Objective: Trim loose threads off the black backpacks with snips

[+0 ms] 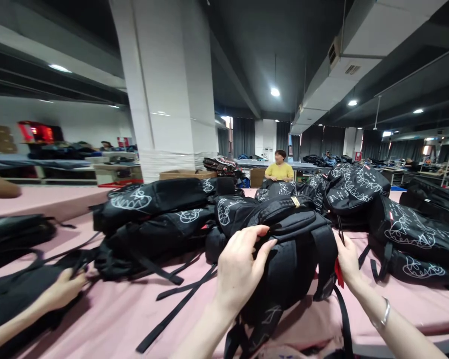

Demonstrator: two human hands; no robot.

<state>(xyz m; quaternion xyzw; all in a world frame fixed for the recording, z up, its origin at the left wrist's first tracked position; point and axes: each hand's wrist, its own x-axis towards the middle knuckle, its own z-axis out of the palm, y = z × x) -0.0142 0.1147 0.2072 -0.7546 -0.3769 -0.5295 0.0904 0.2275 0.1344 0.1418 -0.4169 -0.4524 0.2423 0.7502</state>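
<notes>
A black backpack (292, 264) with white scribble print stands upright on the pink table (115, 319) right in front of me. My left hand (241, 267) grips its upper back panel, thumb and fingers pinched into the fabric. On the bag's right side, my right hand (347, 260) is closed on the shoulder strap (325, 259), with the fingertips partly hidden behind it. A small red tag (338, 274) hangs beside that hand. A thin dark thing pokes up above my right fingers; I cannot make out what it is. A bracelet sits on my right wrist.
Several more black printed backpacks (153, 214) are piled across the table, with others at the right (407, 229). A co-worker's hand (62, 289) at the left holds another bag's straps. A person in a yellow top (279, 170) sits behind. A white pillar (168, 89) stands beyond.
</notes>
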